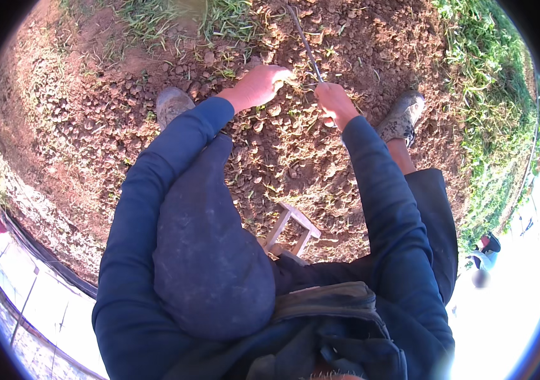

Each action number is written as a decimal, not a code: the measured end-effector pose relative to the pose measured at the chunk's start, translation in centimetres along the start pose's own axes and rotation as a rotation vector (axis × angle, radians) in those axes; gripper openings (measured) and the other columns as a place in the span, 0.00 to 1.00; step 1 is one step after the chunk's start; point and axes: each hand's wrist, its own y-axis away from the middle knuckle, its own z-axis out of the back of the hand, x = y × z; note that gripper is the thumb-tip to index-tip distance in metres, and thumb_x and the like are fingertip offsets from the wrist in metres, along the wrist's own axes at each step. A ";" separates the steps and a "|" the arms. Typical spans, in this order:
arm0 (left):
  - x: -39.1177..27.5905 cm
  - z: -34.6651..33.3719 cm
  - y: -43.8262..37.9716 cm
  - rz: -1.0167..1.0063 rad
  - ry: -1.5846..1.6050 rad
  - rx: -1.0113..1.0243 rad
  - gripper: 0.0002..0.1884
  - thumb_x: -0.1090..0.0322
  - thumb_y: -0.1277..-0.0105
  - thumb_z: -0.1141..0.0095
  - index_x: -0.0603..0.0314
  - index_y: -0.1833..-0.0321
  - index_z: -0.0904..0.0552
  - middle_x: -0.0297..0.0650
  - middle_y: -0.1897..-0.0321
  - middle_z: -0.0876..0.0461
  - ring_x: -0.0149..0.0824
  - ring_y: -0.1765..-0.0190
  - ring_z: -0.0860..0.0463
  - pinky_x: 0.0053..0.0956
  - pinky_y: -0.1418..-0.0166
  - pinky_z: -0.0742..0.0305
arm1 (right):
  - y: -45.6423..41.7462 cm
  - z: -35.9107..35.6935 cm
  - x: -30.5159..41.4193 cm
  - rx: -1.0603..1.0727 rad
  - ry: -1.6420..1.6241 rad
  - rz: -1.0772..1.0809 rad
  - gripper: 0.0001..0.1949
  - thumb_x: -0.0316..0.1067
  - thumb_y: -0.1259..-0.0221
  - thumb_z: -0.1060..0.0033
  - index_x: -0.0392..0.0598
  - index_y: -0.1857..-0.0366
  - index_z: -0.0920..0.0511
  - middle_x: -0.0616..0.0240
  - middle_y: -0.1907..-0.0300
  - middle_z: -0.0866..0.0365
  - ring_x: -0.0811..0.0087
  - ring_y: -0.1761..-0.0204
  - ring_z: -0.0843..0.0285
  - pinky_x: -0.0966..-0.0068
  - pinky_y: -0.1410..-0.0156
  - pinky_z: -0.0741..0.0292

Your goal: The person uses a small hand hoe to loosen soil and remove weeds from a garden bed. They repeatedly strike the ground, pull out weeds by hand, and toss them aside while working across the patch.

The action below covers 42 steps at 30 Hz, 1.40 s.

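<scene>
My right hand point(336, 103) is closed around the near end of a thin metal rod-like tool point(305, 42). The rod runs up and away over the soil, and its far end reaches the top edge of the picture. To the left, my left hand point(261, 88) hovers low over loose brown soil point(279, 156). Its fingers are curled, with pale dry plant strands point(298, 80) by the fingertips. Whether they grip any of these is too blurred to settle. A gap of bare clods separates the two hands.
A low wooden stool point(294, 228) shows between my legs. My boots point(173, 105) stand wide apart, the other a camouflage boot point(402, 116). Cut grass point(184, 21) lies at the top, and green plants point(493, 118) line the right. A wire fence point(25, 304) curves along the lower left.
</scene>
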 end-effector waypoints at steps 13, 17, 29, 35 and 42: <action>-1.1 1.2 0.5 0.162 -0.035 0.293 0.13 0.64 0.28 0.43 0.59 0.45 0.17 0.46 0.52 0.16 0.44 0.54 0.16 0.38 0.48 0.21 | 1.3 1.5 0.8 0.072 -0.107 -0.048 0.09 0.41 0.36 0.55 0.50 0.71 0.30 0.72 0.81 0.40 0.77 0.82 0.45 0.72 0.79 0.45; -0.1 5.7 3.8 0.545 0.173 0.010 0.14 0.72 0.28 0.44 0.63 0.42 0.20 0.45 0.66 0.14 0.32 0.72 0.17 0.30 0.64 0.21 | -1.4 0.9 -2.3 0.019 -0.003 0.071 0.18 0.41 0.36 0.59 0.36 0.65 0.21 0.57 0.73 0.23 0.65 0.74 0.27 0.62 0.69 0.28; 4.9 6.1 0.8 0.230 -0.539 -0.001 0.09 0.71 0.34 0.46 0.60 0.54 0.16 0.43 0.58 0.17 0.49 0.53 0.15 0.48 0.50 0.20 | -1.3 -0.3 -1.2 -0.048 0.074 0.091 0.22 0.44 0.35 0.57 0.34 0.60 0.18 0.46 0.64 0.15 0.53 0.60 0.18 0.59 0.49 0.26; 2.8 5.0 2.7 0.124 -0.268 -0.197 0.13 0.67 0.30 0.44 0.59 0.45 0.19 0.47 0.51 0.15 0.52 0.50 0.16 0.42 0.49 0.22 | -1.2 -0.3 -1.4 -0.018 0.049 0.032 0.23 0.46 0.34 0.57 0.33 0.63 0.19 0.47 0.68 0.17 0.53 0.64 0.17 0.58 0.55 0.23; 2.8 4.6 -0.6 0.281 -0.402 -0.160 0.10 0.67 0.33 0.47 0.62 0.52 0.19 0.50 0.59 0.16 0.54 0.54 0.16 0.49 0.53 0.22 | -1.7 -0.6 -1.9 -0.047 0.088 0.103 0.24 0.47 0.34 0.56 0.31 0.63 0.19 0.44 0.68 0.17 0.50 0.64 0.17 0.57 0.56 0.23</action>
